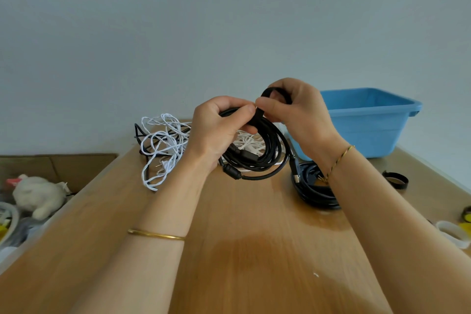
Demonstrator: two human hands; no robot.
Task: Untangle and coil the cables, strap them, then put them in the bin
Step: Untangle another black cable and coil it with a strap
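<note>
My left hand [219, 127] grips the top of a coiled black cable [265, 153], which hangs above the wooden table [254, 250]. My right hand [295, 112] pinches a black strap [276, 92] that loops over the coil's top, thumb against my left thumb. A tangle of white cable [163, 145] lies on the table behind my left hand. A second black coil [313, 188] rests on the table under my right wrist. The blue bin [369, 122] stands at the back right.
A loose black strap ring [396, 180] lies right of the second coil. White and yellow tape rolls [453, 233] sit at the right edge. Left of the table, a box holds a plush toy [38, 195].
</note>
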